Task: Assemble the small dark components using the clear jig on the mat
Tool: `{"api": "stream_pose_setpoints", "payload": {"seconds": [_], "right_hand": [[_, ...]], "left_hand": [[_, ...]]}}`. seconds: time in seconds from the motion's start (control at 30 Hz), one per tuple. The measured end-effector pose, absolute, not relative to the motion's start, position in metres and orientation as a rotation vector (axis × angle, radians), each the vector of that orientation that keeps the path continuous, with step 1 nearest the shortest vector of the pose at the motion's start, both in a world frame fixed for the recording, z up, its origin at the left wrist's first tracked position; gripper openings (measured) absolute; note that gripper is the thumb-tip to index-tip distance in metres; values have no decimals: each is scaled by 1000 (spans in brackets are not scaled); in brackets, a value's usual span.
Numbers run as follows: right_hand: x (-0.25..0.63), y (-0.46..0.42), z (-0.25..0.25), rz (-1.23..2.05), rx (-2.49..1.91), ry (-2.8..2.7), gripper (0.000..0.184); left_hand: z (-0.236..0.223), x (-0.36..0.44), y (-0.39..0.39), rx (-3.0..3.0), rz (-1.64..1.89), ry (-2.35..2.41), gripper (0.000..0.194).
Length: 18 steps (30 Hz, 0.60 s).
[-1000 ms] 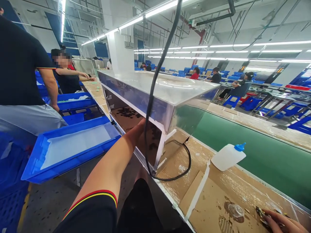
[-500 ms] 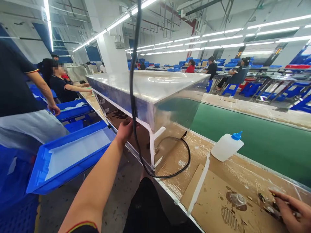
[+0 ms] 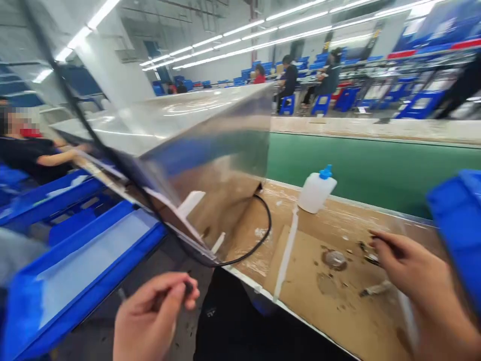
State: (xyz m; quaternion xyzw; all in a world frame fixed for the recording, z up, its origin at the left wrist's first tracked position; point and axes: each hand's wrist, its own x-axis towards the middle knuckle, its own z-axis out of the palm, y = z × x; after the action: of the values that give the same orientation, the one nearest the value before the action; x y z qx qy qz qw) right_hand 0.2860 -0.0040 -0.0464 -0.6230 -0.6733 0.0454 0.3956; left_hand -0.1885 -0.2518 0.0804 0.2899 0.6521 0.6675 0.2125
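My left hand (image 3: 152, 313) is raised off the table, in front of the metal box. Between its thumb and fingertips is a small black piece (image 3: 188, 288), too blurred to name. Over the cardboard (image 3: 300, 281) at the right, my right hand (image 3: 409, 265) has its thumb and forefinger pinched together. What that pinch holds, if anything, I cannot make out. Just beside those fingertips lie several small dark bits and a pale, dark-tipped stick-like thing (image 3: 376, 289). A small clear dish (image 3: 334, 259) sits on a wet patch of the cardboard. Farther back, a white squeeze bottle (image 3: 315, 193) with a blue cap stands upright.
A large metal box (image 3: 210, 150) stands on the table at left centre. A black cable (image 3: 268, 220) hangs before it and loops onto the table. Blue trays (image 3: 86, 281) are at the left, a blue bin (image 3: 458, 225) at the right. Behind runs a green belt (image 3: 356, 165).
My left hand has come out of the metal box's opening, now with a small black piece in it. My view has swung right, bringing in the blue bin; my right hand stays over the cardboard.
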Motion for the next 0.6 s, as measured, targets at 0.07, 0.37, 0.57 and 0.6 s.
{"api": "stream_pose_setpoints", "payload": {"seconds": [0.07, 0.37, 0.57, 0.6], "right_hand": [[266, -15, -23, 247, -1568, -1658, 35], [227, -25, -7, 790, -1194, -1441, 38], [217, -36, 6, 861, -1015, -1491, 27], [216, -38, 7, 869, -1003, -1504, 25]], "left_hand": [[63, -153, -233, 958, 1575, 1659, 28], [22, -27, -66, 959, 1106, 1018, 49], [16, 15, -10, 1124, 1056, 949, 39], [14, 17, -6, 1154, 1057, 956, 37]]}}
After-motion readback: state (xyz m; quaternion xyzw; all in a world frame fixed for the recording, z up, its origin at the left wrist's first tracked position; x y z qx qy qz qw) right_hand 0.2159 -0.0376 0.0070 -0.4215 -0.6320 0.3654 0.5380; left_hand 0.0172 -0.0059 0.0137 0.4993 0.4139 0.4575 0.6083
